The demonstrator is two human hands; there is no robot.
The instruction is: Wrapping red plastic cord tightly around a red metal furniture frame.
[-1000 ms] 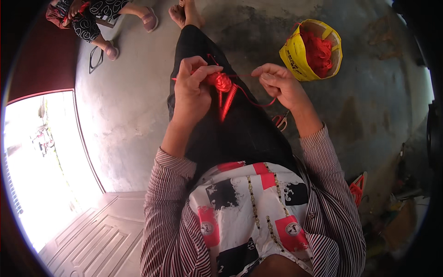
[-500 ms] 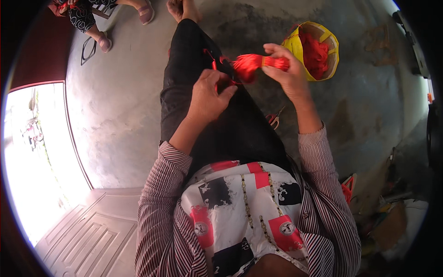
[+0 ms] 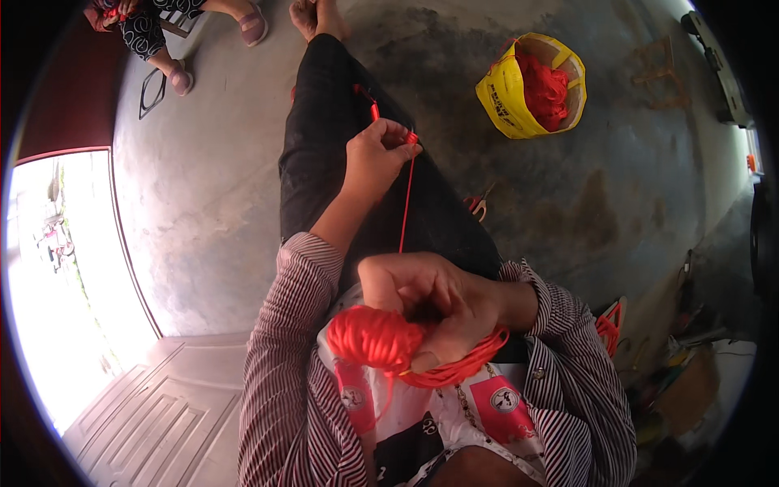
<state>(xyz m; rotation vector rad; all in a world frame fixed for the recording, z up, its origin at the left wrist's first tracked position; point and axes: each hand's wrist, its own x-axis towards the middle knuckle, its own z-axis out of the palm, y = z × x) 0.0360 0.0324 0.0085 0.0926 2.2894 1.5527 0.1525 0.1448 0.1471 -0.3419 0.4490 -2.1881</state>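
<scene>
My right hand [image 3: 442,300] is closed round a bundle of red cord [image 3: 377,339], held close in front of my chest. From it a single taut red strand [image 3: 406,207] runs up to my left hand [image 3: 380,154] above my dark trousers. The left fingers pinch a small piece of red cordwork [image 3: 412,139], its exact form too small to make out. More red cord leads from those fingers to a spot by my knee. Beyond my thigh on the right, scissors [image 3: 477,207] lie on the floor.
A yellow bag [image 3: 507,96] filled with red cord [image 3: 548,91] stands on the concrete floor at the far right. At the upper left sits another person [image 3: 146,32] with red material in hand. A bright doorway is on the left, and clutter lies at the lower right.
My right hand has pulled the cord bundle back from beside the bag to my chest, drawing the strand tight. The left hand stays near the same place, pinching the cordwork.
</scene>
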